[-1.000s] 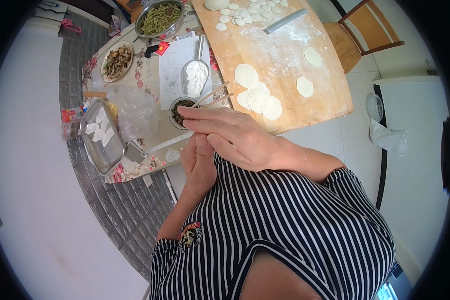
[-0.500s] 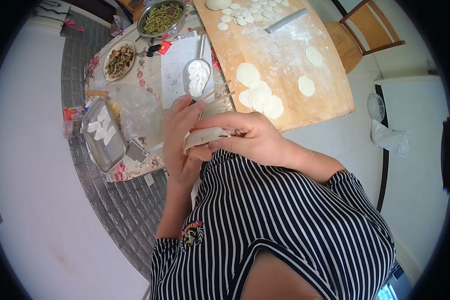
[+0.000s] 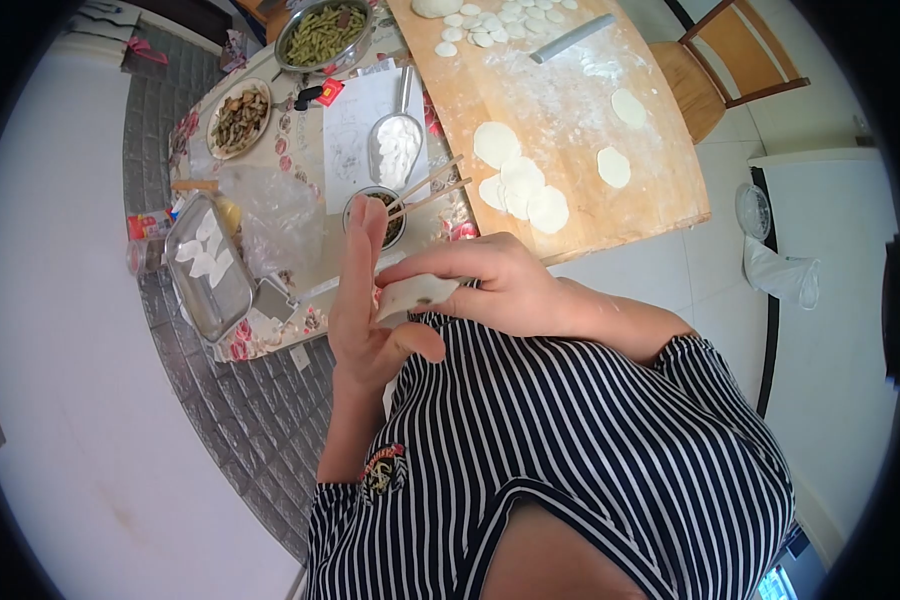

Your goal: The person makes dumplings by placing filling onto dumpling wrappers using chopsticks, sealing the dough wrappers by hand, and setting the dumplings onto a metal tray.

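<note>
My right hand (image 3: 510, 285) pinches a folded dumpling (image 3: 417, 295) between thumb and fingers, in front of my chest. A small dark spot shows on the dough. My left hand (image 3: 358, 320) is upright and open, fingers stretched and thumb apart, with the dumpling's far end at its palm. Just beyond it stands a small bowl (image 3: 349, 213) of dark filling, with chopsticks (image 3: 432, 186) lying across it. Round dough wrappers (image 3: 522, 178) overlap on the floured wooden board (image 3: 630, 215); two more wrappers (image 3: 613, 167) lie apart to the right.
A metal tray (image 3: 242, 305) at left holds several dumplings. A scoop (image 3: 398, 150) of flour rests on paper. Farther back are a plate of food (image 3: 240, 118), a bowl of green pieces (image 3: 322, 38), a rolling pin (image 3: 572, 40) and small dough discs (image 3: 510, 25). A chair (image 3: 740, 60) stands right.
My left fingers have straightened and the left thumb has come away from the dumpling. My right hand keeps its hold, with the dumpling slightly lower. More of the filling bowl shows.
</note>
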A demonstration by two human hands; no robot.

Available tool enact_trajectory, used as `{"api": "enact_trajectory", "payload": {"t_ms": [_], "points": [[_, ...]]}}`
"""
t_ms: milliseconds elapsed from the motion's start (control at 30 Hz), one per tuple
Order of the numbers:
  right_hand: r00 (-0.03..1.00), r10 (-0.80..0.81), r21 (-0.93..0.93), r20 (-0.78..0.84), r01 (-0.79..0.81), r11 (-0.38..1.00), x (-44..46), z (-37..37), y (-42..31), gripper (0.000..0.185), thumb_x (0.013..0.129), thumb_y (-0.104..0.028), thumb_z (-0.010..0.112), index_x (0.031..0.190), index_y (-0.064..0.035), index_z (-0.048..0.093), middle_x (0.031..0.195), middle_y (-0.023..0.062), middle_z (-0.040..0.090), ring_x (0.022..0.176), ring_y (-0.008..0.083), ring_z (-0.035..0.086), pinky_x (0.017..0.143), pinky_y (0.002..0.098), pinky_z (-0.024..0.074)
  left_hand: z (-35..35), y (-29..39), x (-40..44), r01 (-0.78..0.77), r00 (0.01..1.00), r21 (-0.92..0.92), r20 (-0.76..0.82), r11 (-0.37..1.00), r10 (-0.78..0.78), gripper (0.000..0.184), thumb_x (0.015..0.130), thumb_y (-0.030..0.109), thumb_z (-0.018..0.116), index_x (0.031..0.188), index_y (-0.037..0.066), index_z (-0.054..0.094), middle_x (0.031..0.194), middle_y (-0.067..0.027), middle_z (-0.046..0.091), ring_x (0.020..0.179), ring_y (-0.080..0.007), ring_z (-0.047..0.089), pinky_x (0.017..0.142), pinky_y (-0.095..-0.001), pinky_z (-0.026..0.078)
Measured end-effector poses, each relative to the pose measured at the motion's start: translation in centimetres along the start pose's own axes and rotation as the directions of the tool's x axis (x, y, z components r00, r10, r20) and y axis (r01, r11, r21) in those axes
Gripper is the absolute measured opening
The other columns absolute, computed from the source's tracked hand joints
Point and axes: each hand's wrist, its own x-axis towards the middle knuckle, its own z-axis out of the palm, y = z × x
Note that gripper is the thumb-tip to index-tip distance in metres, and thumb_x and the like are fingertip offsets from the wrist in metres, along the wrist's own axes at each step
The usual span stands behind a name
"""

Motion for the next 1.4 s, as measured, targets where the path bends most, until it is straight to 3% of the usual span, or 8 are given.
{"api": "enact_trajectory", "payload": {"t_ms": [100,167,700,800,867,1100,1300,1400], "points": [[0.982,-0.188,-0.252,0.008,0.184,0.950,-0.2,0.0,0.4,0.033,0.082,-0.003,0.067,0.115,-0.0023,0.065,0.102,0.0149,0.068,0.089,0.0283,0.068,0.077,0.0335,0.0552,-1.1,-0.9,-0.4,-0.106,0.994,-0.035,-0.005,0.994,0.106,0.056,0.083,0.049,0.059,0.114,0.003,0.067,0.130,-0.0172,0.059,0.132,-0.0395,0.045,0.111,-0.0549,0.030],[0.964,-0.263,-0.344,0.032,0.258,0.903,-0.4,0.0,0.3,0.028,0.083,-0.005,0.063,0.110,-0.0023,0.064,0.098,0.0120,0.067,0.088,0.0276,0.067,0.076,0.0351,0.0544,-3.1,-1.7,-0.3,-0.385,0.898,0.264,0.329,0.884,0.293,0.053,0.081,0.048,0.061,0.112,0.006,0.068,0.129,-0.0141,0.060,0.131,-0.0399,0.045,0.113,-0.0551,0.027],[0.970,-0.241,-0.191,-0.009,0.235,0.953,-0.4,0.4,0.2,0.030,0.078,0.001,0.066,0.108,-0.0036,0.064,0.101,0.0122,0.064,0.088,0.0261,0.065,0.074,0.0323,0.0530,-2.9,-1.6,0.8,-0.642,0.705,0.242,0.560,0.728,0.435,0.067,0.067,0.043,0.076,0.120,0.004,0.064,0.131,-0.0184,0.056,0.134,-0.0396,0.040,0.113,-0.0606,0.021],[0.982,-0.188,-0.244,-0.005,0.181,0.953,-0.5,0.4,0.2,0.039,0.074,0.011,0.063,0.111,0.0008,0.062,0.107,0.0129,0.064,0.098,0.0254,0.065,0.083,0.0323,0.0520,-1.0,0.7,0.2,-0.040,0.977,0.128,0.212,0.991,0.012,0.057,0.071,0.038,0.075,0.117,0.006,0.066,0.130,-0.0157,0.058,0.135,-0.0407,0.040,0.113,-0.0608,0.020],[0.998,-0.051,0.213,-0.035,0.057,0.975,-0.7,0.8,0.9,0.042,0.078,0.014,0.058,0.118,0.0008,0.056,0.113,0.0101,0.062,0.103,0.0195,0.062,0.087,0.0304,0.0496,-2.0,-0.7,-0.5,-0.154,0.959,0.197,0.264,0.968,0.099,0.056,0.072,0.039,0.074,0.116,0.004,0.067,0.134,-0.0169,0.055,0.137,-0.0402,0.037,0.113,-0.0601,0.019],[0.994,-0.085,0.382,-0.063,0.103,0.919,-0.8,1.4,1.1,0.040,0.087,0.011,0.057,0.125,-0.0009,0.050,0.117,0.0058,0.059,0.111,0.0125,0.058,0.088,0.0246,0.0492,-4.8,-2.3,-0.6,-0.461,0.839,0.374,0.480,0.805,0.257,0.060,0.073,0.044,0.070,0.116,0.001,0.066,0.142,-0.0188,0.048,0.140,-0.0391,0.032,0.114,-0.0578,0.020],[1.000,0.011,0.603,0.020,-0.021,0.797,-0.4,0.7,0.2,0.037,0.089,0.011,0.054,0.124,0.0001,0.047,0.122,0.0112,0.056,0.117,0.0198,0.055,0.096,0.0347,0.0535,-1.5,-0.1,-0.3,-0.002,0.995,0.104,-0.101,0.995,0.012,0.046,0.082,0.039,0.064,0.113,0.005,0.069,0.131,-0.0151,0.059,0.134,-0.0350,0.043,0.114,-0.0575,0.021],[0.999,-0.047,0.586,-0.003,0.039,0.809,-0.5,0.9,1.0,0.037,0.090,0.012,0.051,0.124,0.0000,0.046,0.124,0.0125,0.055,0.118,0.0200,0.055,0.095,0.0337,0.0539,-4.0,-1.5,-0.6,-0.266,0.947,0.415,0.279,0.870,0.156,0.062,0.095,0.049,0.048,0.121,-0.007,0.059,0.131,-0.0246,0.056,0.131,-0.0408,0.045,0.114,-0.0555,0.022]]}}
